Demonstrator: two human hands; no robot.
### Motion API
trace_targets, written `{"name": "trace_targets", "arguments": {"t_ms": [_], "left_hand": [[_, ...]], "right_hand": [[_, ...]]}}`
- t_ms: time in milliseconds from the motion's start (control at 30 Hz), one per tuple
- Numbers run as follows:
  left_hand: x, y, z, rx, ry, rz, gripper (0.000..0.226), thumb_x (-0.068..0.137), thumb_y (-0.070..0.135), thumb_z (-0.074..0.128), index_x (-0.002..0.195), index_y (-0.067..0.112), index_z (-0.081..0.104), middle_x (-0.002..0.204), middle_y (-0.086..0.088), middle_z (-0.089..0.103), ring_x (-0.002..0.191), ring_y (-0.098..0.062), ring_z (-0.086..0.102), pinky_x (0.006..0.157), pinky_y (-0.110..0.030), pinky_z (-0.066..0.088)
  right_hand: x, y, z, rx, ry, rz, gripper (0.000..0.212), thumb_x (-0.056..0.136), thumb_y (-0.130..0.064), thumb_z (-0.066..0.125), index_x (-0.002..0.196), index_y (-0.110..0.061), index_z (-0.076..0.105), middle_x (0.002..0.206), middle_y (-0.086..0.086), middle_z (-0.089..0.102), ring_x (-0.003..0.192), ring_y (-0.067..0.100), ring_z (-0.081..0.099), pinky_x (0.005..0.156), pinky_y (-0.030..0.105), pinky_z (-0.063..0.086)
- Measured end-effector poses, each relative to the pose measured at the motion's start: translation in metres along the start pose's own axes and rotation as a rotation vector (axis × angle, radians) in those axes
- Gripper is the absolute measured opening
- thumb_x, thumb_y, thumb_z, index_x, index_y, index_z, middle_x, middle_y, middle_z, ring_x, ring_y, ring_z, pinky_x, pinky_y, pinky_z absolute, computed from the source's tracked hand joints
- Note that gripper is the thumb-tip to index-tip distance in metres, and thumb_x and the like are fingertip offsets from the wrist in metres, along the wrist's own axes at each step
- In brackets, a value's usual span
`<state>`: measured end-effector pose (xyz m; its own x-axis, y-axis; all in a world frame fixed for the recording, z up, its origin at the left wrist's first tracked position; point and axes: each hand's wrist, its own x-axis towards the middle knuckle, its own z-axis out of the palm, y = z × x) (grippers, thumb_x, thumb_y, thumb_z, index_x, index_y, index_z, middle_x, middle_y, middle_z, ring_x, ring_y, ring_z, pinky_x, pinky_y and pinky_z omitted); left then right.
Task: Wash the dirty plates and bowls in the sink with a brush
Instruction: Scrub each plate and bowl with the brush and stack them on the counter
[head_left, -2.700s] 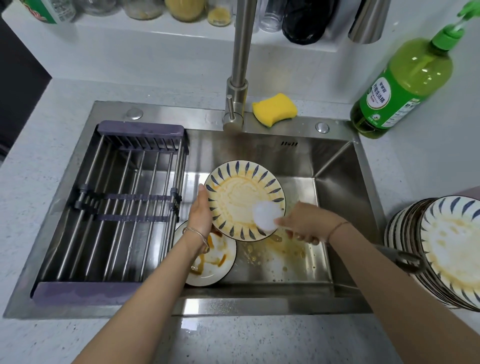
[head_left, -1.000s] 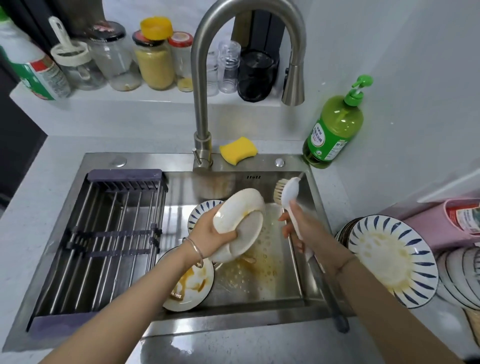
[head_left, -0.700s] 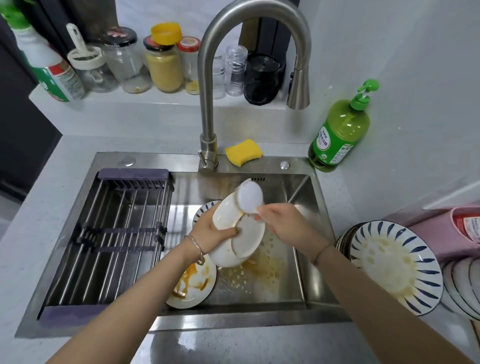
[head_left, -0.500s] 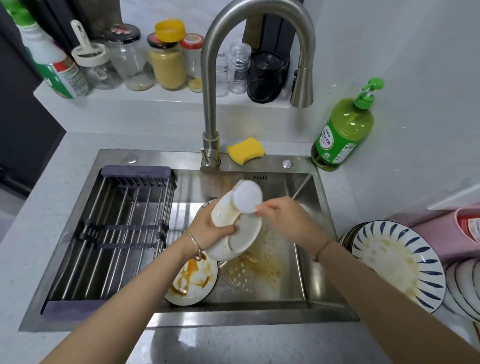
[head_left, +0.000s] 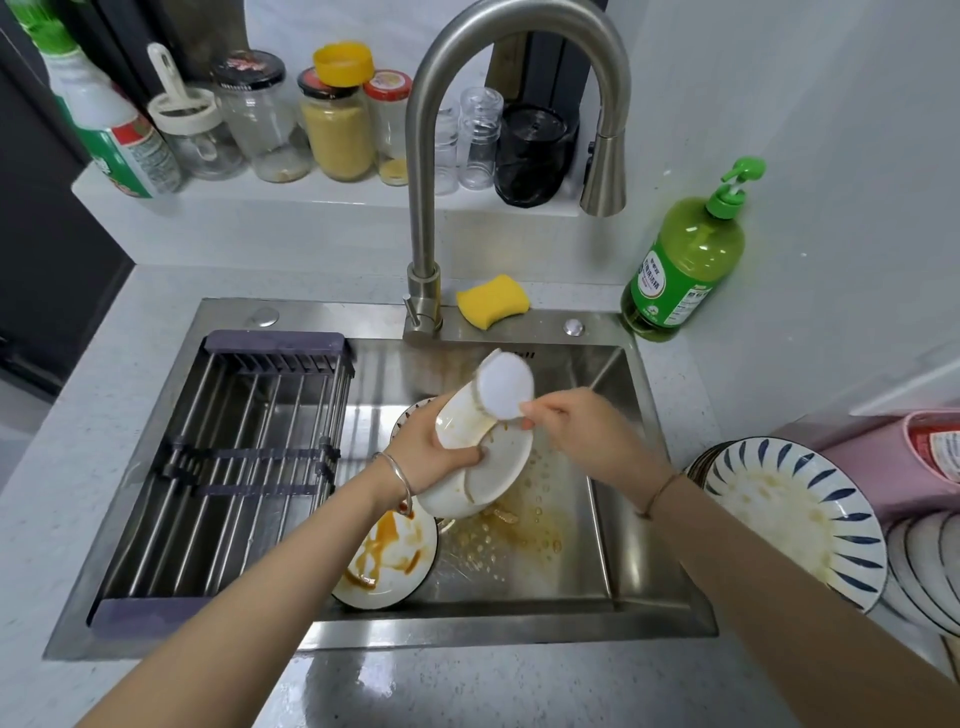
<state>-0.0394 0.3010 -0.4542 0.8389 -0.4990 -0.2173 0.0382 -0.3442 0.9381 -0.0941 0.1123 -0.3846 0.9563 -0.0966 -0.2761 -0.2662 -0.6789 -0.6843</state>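
My left hand (head_left: 434, 449) grips a white plate (head_left: 493, 470) turned underside up and tilted over the steel sink (head_left: 670, 525). My right hand (head_left: 576, 434) holds a white dish brush (head_left: 505, 387), its round head pressed against the plate's upper edge. A white dish smeared with orange sauce (head_left: 387, 564) lies on the sink floor under my left wrist. A blue-patterned plate rim (head_left: 408, 413) shows behind my left hand. Orange greasy drops cover the sink floor.
A purple-ended drying rack (head_left: 244, 467) fills the sink's left half. The faucet (head_left: 423, 171) arches above. A yellow sponge (head_left: 492, 301) and green soap bottle (head_left: 685, 260) sit behind the sink. A stack of dirty blue-patterned plates (head_left: 795, 514) stands at right. Jars line the back shelf.
The patterned plate was set down and a white plate taken up in my left hand, underside out. The brush came from beside the plate onto its upper edge.
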Motion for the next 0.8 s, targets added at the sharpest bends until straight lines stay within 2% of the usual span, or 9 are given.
{"name": "trace_targets", "arguments": {"t_ms": [100,133,233,300,400,500,600,700,800], "left_hand": [[0.000,0.006,0.002,-0.007,-0.012,-0.001,0.054,0.059,0.020,0.082,0.106,0.021,0.056,0.093,0.010,0.061,0.091,-0.013,0.057,0.070,-0.009,0.046],[-0.001,0.007,0.001,-0.007,-0.011,0.007,0.057,0.057,0.026,0.081,0.107,0.026,0.056,0.095,0.009,0.062,0.093,-0.014,0.058,0.073,-0.011,0.047],[-0.003,0.004,-0.005,0.004,0.004,0.038,0.067,0.050,0.045,0.071,0.113,0.049,0.050,0.110,0.008,0.065,0.105,-0.015,0.061,0.089,-0.029,0.049],[-0.004,0.005,-0.006,0.007,-0.009,0.042,0.067,0.049,0.046,0.070,0.113,0.051,0.049,0.111,0.010,0.065,0.107,-0.016,0.061,0.092,-0.031,0.048],[-0.005,0.005,-0.003,0.000,-0.008,0.030,0.061,0.049,0.046,0.070,0.107,0.044,0.054,0.104,0.008,0.066,0.100,-0.017,0.061,0.090,-0.034,0.050],[-0.005,0.002,-0.002,-0.031,-0.021,0.012,0.058,0.049,0.043,0.072,0.105,0.038,0.056,0.103,0.004,0.066,0.099,-0.017,0.062,0.088,-0.033,0.051],[-0.008,0.001,-0.010,-0.101,-0.001,-0.018,0.061,0.052,0.033,0.078,0.109,0.040,0.056,0.104,0.010,0.067,0.095,-0.003,0.063,0.083,-0.026,0.049],[-0.009,-0.004,-0.018,-0.188,0.016,-0.073,0.071,0.050,0.034,0.081,0.117,0.028,0.060,0.109,-0.001,0.070,0.104,-0.020,0.065,0.090,-0.042,0.053],[-0.010,-0.004,-0.020,-0.230,0.005,-0.097,0.072,0.049,0.035,0.081,0.117,0.023,0.061,0.109,-0.004,0.071,0.104,-0.024,0.066,0.091,-0.043,0.054]], "right_hand": [[-0.007,-0.012,0.018,-0.082,-0.101,-0.104,0.031,0.095,-0.035,0.053,0.078,-0.018,0.071,0.065,-0.001,0.065,0.063,0.011,0.055,0.062,0.029,0.041],[-0.005,-0.011,0.015,-0.084,-0.077,-0.087,0.030,0.095,-0.035,0.053,0.079,-0.017,0.071,0.063,-0.002,0.062,0.061,0.010,0.053,0.061,0.028,0.040],[0.007,0.006,-0.008,-0.036,0.036,0.047,0.032,0.098,-0.032,0.050,0.086,-0.012,0.073,0.054,-0.014,0.054,0.056,0.007,0.049,0.060,0.027,0.038],[0.008,0.011,-0.012,-0.001,0.047,0.080,0.034,0.098,-0.031,0.049,0.084,-0.011,0.072,0.050,-0.013,0.053,0.056,0.012,0.048,0.062,0.027,0.038],[0.002,-0.004,0.004,-0.015,-0.051,-0.015,0.032,0.097,-0.033,0.051,0.078,-0.017,0.071,0.054,-0.010,0.053,0.052,0.003,0.045,0.057,0.020,0.036],[0.002,-0.008,0.008,-0.030,-0.072,-0.076,0.032,0.097,-0.033,0.052,0.080,-0.014,0.072,0.048,-0.008,0.044,0.044,0.002,0.038,0.048,0.017,0.029],[0.011,0.020,-0.008,0.167,-0.066,0.106,0.036,0.100,-0.033,0.046,0.089,-0.009,0.070,0.047,-0.009,0.044,0.040,0.006,0.033,0.042,0.018,0.029],[0.008,0.045,-0.010,0.386,-0.182,0.297,0.039,0.101,-0.036,0.041,0.098,-0.006,0.066,0.050,-0.004,0.036,0.038,0.008,0.028,0.038,0.020,0.026],[0.012,0.039,-0.009,0.464,-0.244,0.288,0.039,0.101,-0.038,0.041,0.099,-0.008,0.066,0.050,-0.004,0.034,0.039,0.008,0.027,0.036,0.020,0.026]]}}
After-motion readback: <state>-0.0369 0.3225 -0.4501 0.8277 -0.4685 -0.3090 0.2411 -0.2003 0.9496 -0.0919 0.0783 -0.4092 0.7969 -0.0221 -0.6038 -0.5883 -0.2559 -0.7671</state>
